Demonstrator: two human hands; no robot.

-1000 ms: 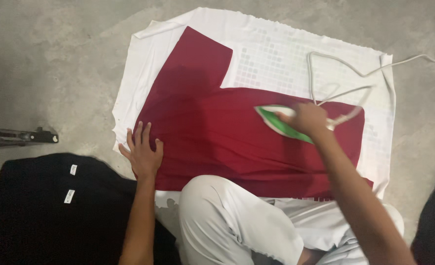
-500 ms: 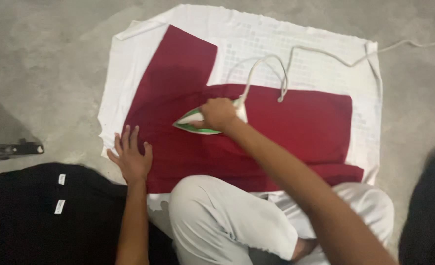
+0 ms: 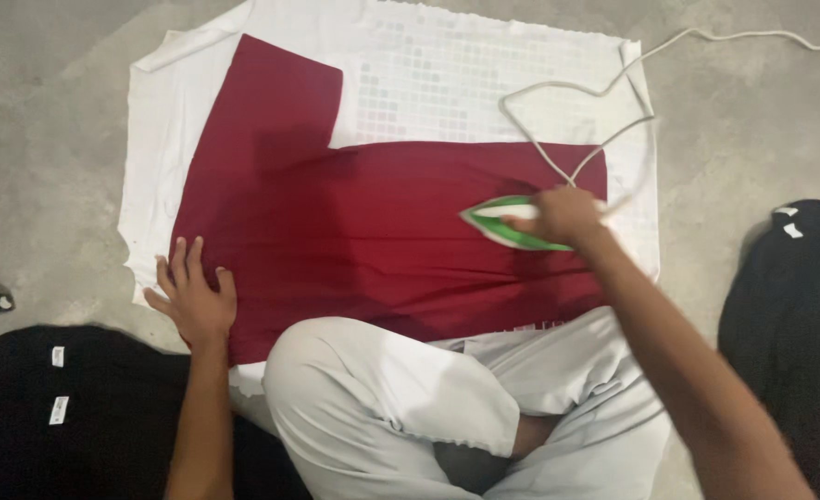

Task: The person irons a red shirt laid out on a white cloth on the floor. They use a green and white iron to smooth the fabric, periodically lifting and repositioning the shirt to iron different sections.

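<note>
Two hands at work, person seated cross-legged on the floor, pale trousers (image 3: pixel 400 398) nearest the camera. Knees overlap the near edge of the cloth.

Left hand (image 3: pixel 192 301): flat, fingers spread, palm down at the near left corner of the red garment (image 3: pixel 336 231), half on it and half on the white sheet (image 3: pixel 160 139) beneath. It grips nothing; it only presses the cloth down.

Right hand (image 3: pixel 563 215): closed round the handle of the iron (image 3: pixel 507 222), green and white, nose pointing left. Iron sits on the garment's right part, near its right edge.

Change noted: half a second ago the iron was left of centre, close to the left hand; a second ago it was out at the right. So it has gone left and come back right, a full pass across the lower band. Left hand has stayed at the same corner throughout. Judgement: mid-stroke ironing, lower band being covered repeatedly; upper left panel of the garment not reached in these views.

Cord (image 3: pixel 567 120) loops over the sheet beyond the iron and runs off top right.

Dark clothes (image 3: pixel 76 407) lie near left; another dark pile (image 3: pixel 785 315) at right. Bare concrete floor (image 3: pixel 49 111) all round.
</note>
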